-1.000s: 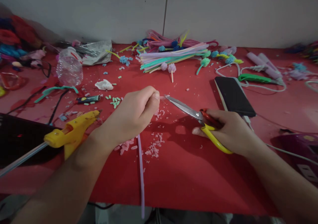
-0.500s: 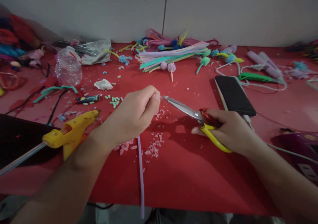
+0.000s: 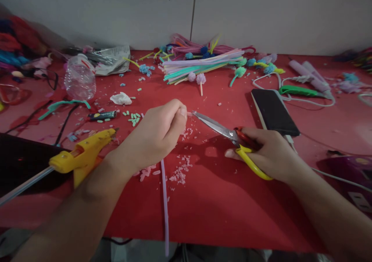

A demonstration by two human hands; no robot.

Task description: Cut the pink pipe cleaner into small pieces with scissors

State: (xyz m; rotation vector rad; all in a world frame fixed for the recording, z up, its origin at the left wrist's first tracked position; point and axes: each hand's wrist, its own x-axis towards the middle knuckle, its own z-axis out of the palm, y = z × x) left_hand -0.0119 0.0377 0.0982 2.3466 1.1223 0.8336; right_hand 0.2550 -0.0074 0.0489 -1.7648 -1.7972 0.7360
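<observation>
My left hand (image 3: 162,132) is closed in a pinch, with the short tip of a pink pipe cleaner piece (image 3: 190,114) sticking out past the thumb. Its rest is hidden in the fingers. My right hand (image 3: 266,151) grips scissors (image 3: 215,125) by their red and yellow handles. The blade tips are close to that pink tip, and the blades look nearly closed. Below my left hand a lilac pipe cleaner (image 3: 165,208) lies on the table and hangs over its front edge. Pink clippings (image 3: 179,173) and cut pink pieces (image 3: 147,172) are scattered beside it.
A yellow glue gun (image 3: 84,151) is by my left forearm. Behind it are a battery (image 3: 102,116), green bits (image 3: 134,119) and a plastic bottle (image 3: 80,78). Bundled pipe cleaners (image 3: 203,65) lie at the back. A black phone-like device (image 3: 274,111) with a cable is at the right.
The scissor tips have shifted very slightly right, and a little more of the pink tip shows beyond my left thumb. Everything else is still.
</observation>
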